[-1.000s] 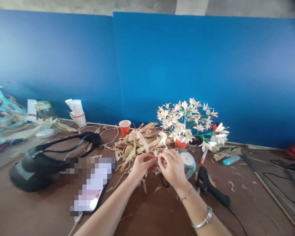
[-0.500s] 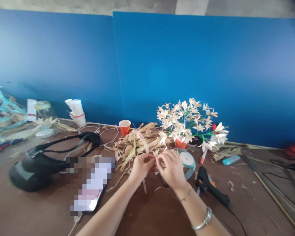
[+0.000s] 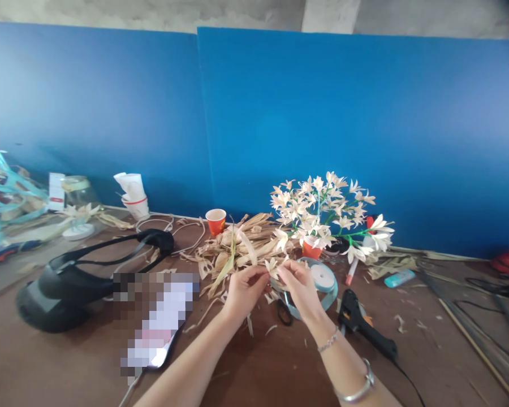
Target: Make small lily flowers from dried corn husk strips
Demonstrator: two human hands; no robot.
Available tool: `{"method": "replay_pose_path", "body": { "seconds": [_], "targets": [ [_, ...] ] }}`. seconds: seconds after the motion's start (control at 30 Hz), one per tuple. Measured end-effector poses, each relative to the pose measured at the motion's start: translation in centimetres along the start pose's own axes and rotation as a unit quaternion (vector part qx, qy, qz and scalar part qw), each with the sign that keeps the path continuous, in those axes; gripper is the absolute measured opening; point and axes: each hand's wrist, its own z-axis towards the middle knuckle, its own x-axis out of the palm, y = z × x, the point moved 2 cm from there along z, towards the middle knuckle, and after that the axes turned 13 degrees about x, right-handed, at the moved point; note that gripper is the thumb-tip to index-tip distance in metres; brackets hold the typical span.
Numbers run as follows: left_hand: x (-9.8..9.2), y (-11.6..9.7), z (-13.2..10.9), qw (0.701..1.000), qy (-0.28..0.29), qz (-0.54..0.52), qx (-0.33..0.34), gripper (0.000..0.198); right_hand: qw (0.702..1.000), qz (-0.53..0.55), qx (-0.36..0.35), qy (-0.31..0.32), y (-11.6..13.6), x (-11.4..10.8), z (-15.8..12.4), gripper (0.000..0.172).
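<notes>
Between my two hands is a small cream husk flower point(image 3: 272, 267), its petals pointing up. My left hand point(image 3: 246, 287) pinches it low on the left side, fingers curled. From the right, my right hand point(image 3: 297, 281) closes thumb and forefinger on the flower's petals. Beside my right hand lies a roll of pale blue ribbon point(image 3: 323, 277), and the black handle of scissors point(image 3: 284, 312) shows below it. Behind the hands spreads a pile of dry corn husks point(image 3: 254, 240). A bunch of finished husk flowers point(image 3: 318, 203) on green stems stands in a red paper cup point(image 3: 311, 247).
At right lie a black glue gun point(image 3: 360, 325), a red-and-white marker point(image 3: 352, 270) and a turquoise item point(image 3: 399, 278). To the left are a phone point(image 3: 163, 322), a black headset-like thing point(image 3: 63, 288) and white cables. An orange paper cup point(image 3: 216, 221) stands behind.
My right hand has turned and its fingers have drawn back slightly, so the flower and the scissors handle show more. My left hand stays nearly in place.
</notes>
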Motion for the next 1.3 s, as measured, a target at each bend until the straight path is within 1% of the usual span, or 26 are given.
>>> {"method": "replay_pose_path", "body": {
  "seconds": [0.1,0.2,0.33,0.43,0.5,0.57,0.67,0.77,0.9,1.03,1.1,1.17,1.2,1.27,1.3],
  "targets": [
    [0.1,-0.3,0.0,1.0,0.011,-0.006,0.02,0.017,0.998,0.053,0.024,0.021,-0.3,0.0,0.2,0.022],
    [0.1,-0.6,0.0,0.999,0.021,-0.011,0.034,0.017,0.996,0.079,0.041,0.029,-0.3,-0.1,0.2,0.024],
    [-0.1,-0.6,0.0,0.999,-0.004,-0.003,0.036,0.018,0.994,0.074,0.059,0.047,-0.1,0.1,0.0,0.027],
    [-0.2,-0.5,0.0,0.998,-0.02,0.027,0.049,0.018,0.991,0.079,0.089,0.058,-0.4,0.5,-0.1,0.023],
    [-0.4,-0.5,0.0,0.993,-0.022,0.074,0.085,0.017,0.987,0.096,0.114,0.052,-0.5,0.7,-0.2,0.02],
    [-0.5,-0.6,0.0,0.981,-0.025,0.136,0.134,0.015,0.982,0.12,0.14,0.05,-0.6,0.9,-0.3,0.019],
    [-0.8,-0.7,0.0,0.959,-0.031,0.201,0.195,0.013,0.971,0.156,0.168,0.07,-0.3,1.3,-0.6,0.018],
    [-0.9,-0.7,-0.1,0.945,-0.03,0.23,0.232,0.014,0.962,0.185,0.179,0.088,0.1,1.6,-1.0,0.017],
    [-0.8,-0.9,-0.3,0.933,-0.038,0.252,0.255,0.014,0.952,0.219,0.192,0.09,0.4,1.9,-1.3,0.014],
    [-0.5,-1.3,-0.5,0.93,-0.031,0.263,0.253,0.014,0.955,0.212,0.19,0.08,0.3,1.8,-1.3,0.015],
    [-0.4,-1.2,-0.5,0.94,-0.031,0.249,0.232,0.013,0.961,0.194,0.183,0.072,0.1,1.6,-1.1,0.016],
    [-0.3,-0.9,-0.4,0.959,-0.028,0.211,0.185,0.014,0.967,0.168,0.176,0.076,0.0,1.4,-0.9,0.017],
    [-0.3,-0.8,-0.3,0.971,-0.018,0.181,0.156,0.015,0.97,0.152,0.173,0.082,0.0,1.2,-0.9,0.017],
    [-0.1,-0.6,-0.1,0.989,0.026,0.107,0.102,0.016,0.973,0.119,0.174,0.09,0.0,0.9,-0.7,0.018],
    [-0.1,-0.6,-0.1,0.993,0.053,0.069,0.08,0.017,0.974,0.106,0.177,0.093,0.0,0.8,-0.6,0.018]
  ]
}}
